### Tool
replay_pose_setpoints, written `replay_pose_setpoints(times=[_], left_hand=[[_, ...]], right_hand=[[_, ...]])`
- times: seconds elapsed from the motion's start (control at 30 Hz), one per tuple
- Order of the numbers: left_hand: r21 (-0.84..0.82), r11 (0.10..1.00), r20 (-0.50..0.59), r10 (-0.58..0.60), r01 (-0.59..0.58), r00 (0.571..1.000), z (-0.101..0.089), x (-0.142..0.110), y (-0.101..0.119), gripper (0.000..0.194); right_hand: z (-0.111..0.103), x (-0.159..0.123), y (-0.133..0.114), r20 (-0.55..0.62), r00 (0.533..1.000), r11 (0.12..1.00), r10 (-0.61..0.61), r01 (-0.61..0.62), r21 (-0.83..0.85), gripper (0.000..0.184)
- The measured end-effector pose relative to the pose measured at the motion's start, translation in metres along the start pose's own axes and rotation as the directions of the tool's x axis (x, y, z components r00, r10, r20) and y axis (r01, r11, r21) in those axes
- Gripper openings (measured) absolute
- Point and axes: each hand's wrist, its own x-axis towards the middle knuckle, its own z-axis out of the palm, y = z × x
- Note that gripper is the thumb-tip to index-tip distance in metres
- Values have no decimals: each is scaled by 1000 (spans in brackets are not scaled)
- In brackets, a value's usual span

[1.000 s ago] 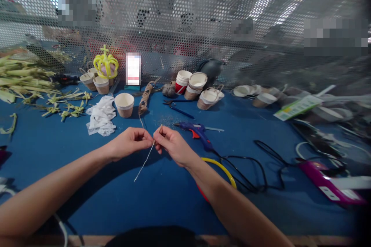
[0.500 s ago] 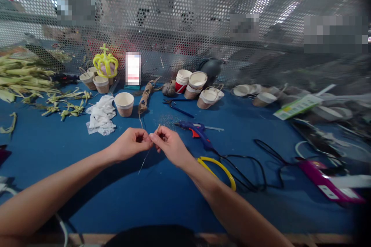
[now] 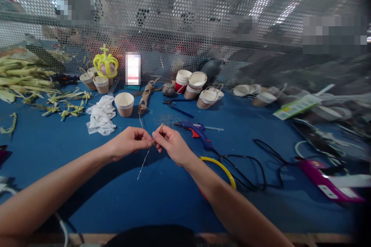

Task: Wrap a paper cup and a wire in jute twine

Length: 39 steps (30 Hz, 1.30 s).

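Note:
Over the middle of the table my left hand [image 3: 135,141] and my right hand [image 3: 169,142] meet, fingertips nearly touching. Both are closed in a pinch. Brown twine [image 3: 140,121] runs from a twine bundle [image 3: 145,96] down to my left fingers. My right thumb and forefinger grip a thin wire, whose short tan end [image 3: 161,126] sticks up above them and looks wrapped in twine. A bare, twisted, shiny stretch of the wire [image 3: 142,166] hangs below the hands. Fingers hide the spot where twine and wire meet.
Nearby lie a blue glue gun [image 3: 197,129] with a black cord, pliers [image 3: 179,109], a wrapped cup [image 3: 124,104] and white cloth [image 3: 101,114]. Dried husks [image 3: 23,73] fill the left back. Several small pots and a purple power strip [image 3: 327,181] are on the right. A perforated metal screen [image 3: 174,15] stands behind.
My hands have shifted slightly, the right one a little to the right. The wire's hanging end sits slightly lower, and its upper end shows a bit more above my right fingers.

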Motion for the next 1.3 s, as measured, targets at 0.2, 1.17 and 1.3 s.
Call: replay_pose_setpoints(times=[0.2,1.17,1.3], left_hand=[[19,1000,-9,23,-22,1000,0,1,0,15],[-233,972,-21,-41,35,999,11,-4,0,18],[-222,975,-29,-21,14,999,9,-2,2,21]], right_hand=[[0,-1,-3,-5,1000,998,-3,3,-55,23],[0,-2,-4,38,998,981,-56,48,190,23],[2,-3,-6,9,998,981,-59,56,184,24]])
